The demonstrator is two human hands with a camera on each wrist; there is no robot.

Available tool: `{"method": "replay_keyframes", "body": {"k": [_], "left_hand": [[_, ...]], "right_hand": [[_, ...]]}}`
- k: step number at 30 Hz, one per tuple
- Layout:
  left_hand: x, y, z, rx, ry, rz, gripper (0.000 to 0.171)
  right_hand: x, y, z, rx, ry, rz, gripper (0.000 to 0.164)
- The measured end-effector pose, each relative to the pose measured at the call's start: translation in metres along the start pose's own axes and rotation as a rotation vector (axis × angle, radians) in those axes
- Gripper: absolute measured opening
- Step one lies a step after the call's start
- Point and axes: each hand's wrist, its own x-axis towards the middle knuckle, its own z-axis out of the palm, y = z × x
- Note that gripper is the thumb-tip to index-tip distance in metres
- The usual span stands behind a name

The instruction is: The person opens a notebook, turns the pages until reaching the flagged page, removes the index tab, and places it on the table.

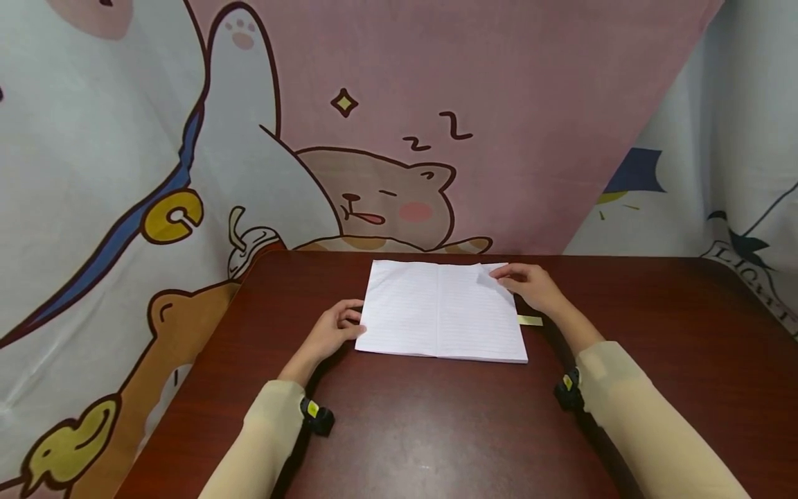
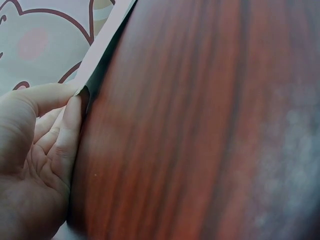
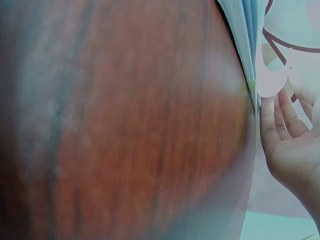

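An open notebook (image 1: 399, 312) with blank lined pages lies on the table. At its left edge, my left hand (image 1: 333, 329) pinches the notebook; the left wrist view shows the thumb and a finger of that hand (image 2: 45, 135) meeting at the edge. My right hand (image 1: 530, 284) is at the upper right corner and pinches a page (image 1: 489, 276), which curls up there. In the right wrist view, the lifted page (image 3: 270, 82) bends over the fingers of the right hand (image 3: 292, 135). A pale yellow tab (image 1: 530, 321) sticks out from the notebook's right side.
The dark red-brown wooden table (image 1: 424, 423) extends around the notebook on all sides. Behind it and to the left hangs a cloth (image 1: 530, 125) printed with cartoon animals. Each wrist carries a small black camera (image 1: 319, 418) below a pale yellow sleeve (image 1: 262, 430).
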Motion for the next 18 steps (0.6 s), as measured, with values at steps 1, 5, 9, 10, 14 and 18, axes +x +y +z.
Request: {"method": "replay_keyframes", "body": {"k": [1,5,9,10,14,18], "left_hand": [[0.003,-0.005,0.001,-0.001,0.003,-0.004,0.053],[0.011,-0.022,0.002,-0.001,0.02,-0.011,0.053],[0.013,-0.025,0.003,-0.003,0.023,0.006,0.052],[0.012,-0.025,0.003,-0.007,0.022,0.01,0.052],[0.012,-0.025,0.003,-0.019,0.023,0.015,0.051],[0.011,-0.024,0.003,-0.016,0.023,0.009,0.051]], "right_hand": [[0.0,0.0,0.0,-0.003,-0.003,0.004,0.027],[0.001,0.001,0.001,0.0,-0.022,-0.008,0.027],[0.001,0.001,0.002,-0.008,-0.042,-0.033,0.027],[0.002,0.0,0.002,-0.011,-0.046,-0.036,0.028],[0.001,-0.001,0.002,-0.026,-0.057,-0.033,0.029],[0.002,-0.003,0.004,-0.04,-0.062,-0.027,0.029]]}}
